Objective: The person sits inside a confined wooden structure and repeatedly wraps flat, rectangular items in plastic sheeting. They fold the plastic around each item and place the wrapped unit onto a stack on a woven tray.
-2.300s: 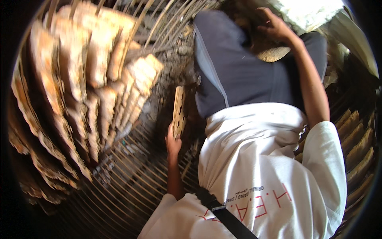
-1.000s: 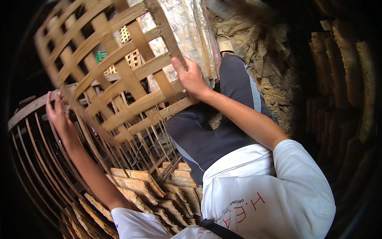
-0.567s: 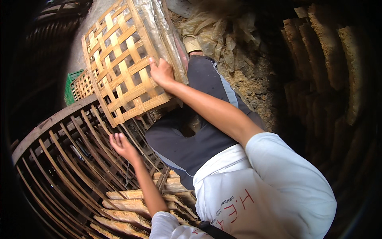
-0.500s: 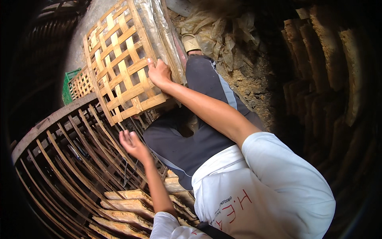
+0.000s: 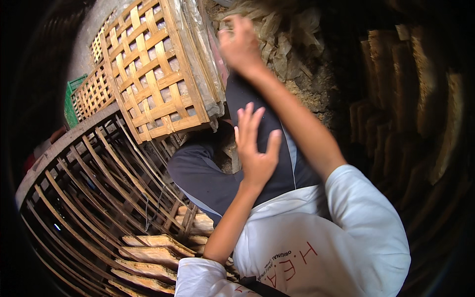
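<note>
Left hand [image 5: 257, 161] spread, empty; right hand [image 5: 241, 47] near 12, too blurred to tell. Tray [image 5: 170, 77] around 10:30 lies over plastic [image 5: 213, 110], probably for support.

Your surroundings: a dim workspace with slatted wooden racking on the left.

To your left stands a slatted rack [image 5: 118, 161], its thin bars topped at the far edge by a flat wooden rail [image 5: 73, 133]; pale, rough-edged slabs [image 5: 152, 257] lie overlapped at its near end. Beyond the rail you find a green crate [image 5: 70, 106] and a grey surface [image 5: 86, 49], possibly floor. Ahead and to your right, the ground [image 5: 312, 101] is brown and crumbly. At your far right, further upright slabs [image 5: 424, 84] recede into deep shadow; light is stronger ahead-left.
</note>
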{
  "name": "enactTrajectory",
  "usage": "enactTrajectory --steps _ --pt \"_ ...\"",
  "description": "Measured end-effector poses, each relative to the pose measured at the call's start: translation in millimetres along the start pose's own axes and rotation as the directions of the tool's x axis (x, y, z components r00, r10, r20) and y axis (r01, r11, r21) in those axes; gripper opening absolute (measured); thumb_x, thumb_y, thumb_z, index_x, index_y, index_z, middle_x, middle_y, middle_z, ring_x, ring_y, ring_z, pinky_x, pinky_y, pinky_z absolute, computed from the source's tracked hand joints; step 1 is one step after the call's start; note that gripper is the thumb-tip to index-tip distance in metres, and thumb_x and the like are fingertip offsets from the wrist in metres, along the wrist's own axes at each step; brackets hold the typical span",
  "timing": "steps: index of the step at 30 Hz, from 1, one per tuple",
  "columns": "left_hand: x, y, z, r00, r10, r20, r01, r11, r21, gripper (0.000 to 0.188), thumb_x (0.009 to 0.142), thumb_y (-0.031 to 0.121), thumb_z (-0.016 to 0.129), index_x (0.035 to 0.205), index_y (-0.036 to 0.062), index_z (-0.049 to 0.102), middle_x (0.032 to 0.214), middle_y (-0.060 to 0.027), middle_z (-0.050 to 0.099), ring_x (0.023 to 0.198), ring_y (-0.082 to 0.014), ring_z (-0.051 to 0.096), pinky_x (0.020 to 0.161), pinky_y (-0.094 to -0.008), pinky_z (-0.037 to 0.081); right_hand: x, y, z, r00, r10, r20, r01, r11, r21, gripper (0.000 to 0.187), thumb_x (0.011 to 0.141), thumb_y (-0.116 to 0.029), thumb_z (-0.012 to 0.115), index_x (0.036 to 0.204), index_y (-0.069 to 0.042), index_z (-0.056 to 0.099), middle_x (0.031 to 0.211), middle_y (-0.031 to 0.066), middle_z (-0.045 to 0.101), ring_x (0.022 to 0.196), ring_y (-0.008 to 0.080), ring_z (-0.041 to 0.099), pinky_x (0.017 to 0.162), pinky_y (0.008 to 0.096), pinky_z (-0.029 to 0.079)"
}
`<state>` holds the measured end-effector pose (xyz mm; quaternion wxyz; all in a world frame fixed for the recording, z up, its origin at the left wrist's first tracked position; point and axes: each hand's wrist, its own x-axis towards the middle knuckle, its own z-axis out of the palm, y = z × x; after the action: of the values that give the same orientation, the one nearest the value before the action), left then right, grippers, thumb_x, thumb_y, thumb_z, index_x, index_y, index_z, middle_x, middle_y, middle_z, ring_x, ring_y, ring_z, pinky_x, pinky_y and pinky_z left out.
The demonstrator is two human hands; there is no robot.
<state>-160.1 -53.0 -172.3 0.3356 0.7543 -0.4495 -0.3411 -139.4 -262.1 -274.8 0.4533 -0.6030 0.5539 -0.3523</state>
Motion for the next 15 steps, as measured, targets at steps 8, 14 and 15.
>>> enactTrajectory --steps 8,14,15 --pt "29.6 7.7 32.3 0.99 -0.007 0.143 -0.055 0.905 0.422 0.038 0.08 0.029 0.071 0.117 0.0176 0.072 0.152 -0.0049 0.05 0.148 -0.0375 0.03 0.113 -0.069 0.005 64.9 202.8 4.5 0.772 0.424 0.474 0.09 0.665 -0.741 0.077 0.084 -0.02 0.068 0.15 -0.049 0.039 0.168 0.0163 0.007 0.151 0.0452 0.019 0.115 0.0657 0.028" --pt "40.2 7.6 30.4 0.99 -0.024 0.14 -0.043 0.89 0.453 0.037 0.077 0.026 0.071 0.113 0.0194 0.07 0.148 -0.0041 0.054 0.145 -0.0384 0.034 0.114 -0.0686 0.008 64.0 256.3 59.0 0.641 0.6 0.479 0.222 0.453 -0.864 0.09 0.077 -0.015 0.073 0.149 -0.054 0.036 0.169 0.0131 0.0 0.154 0.0435 0.001 0.113 0.0772 0.009" --pt "41.7 8.6 30.1 0.99 -0.027 0.141 -0.04 0.89 0.454 0.036 0.078 0.027 0.07 0.114 0.02 0.07 0.148 -0.0031 0.054 0.144 -0.0376 0.036 0.114 -0.0684 0.008 65.4 262.1 65.7 0.608 0.644 0.464 0.229 0.417 -0.879 0.09 0.076 -0.016 0.074 0.148 -0.054 0.037 0.169 0.0128 0.0 0.154 0.0435 0.0 0.112 0.079 0.007"
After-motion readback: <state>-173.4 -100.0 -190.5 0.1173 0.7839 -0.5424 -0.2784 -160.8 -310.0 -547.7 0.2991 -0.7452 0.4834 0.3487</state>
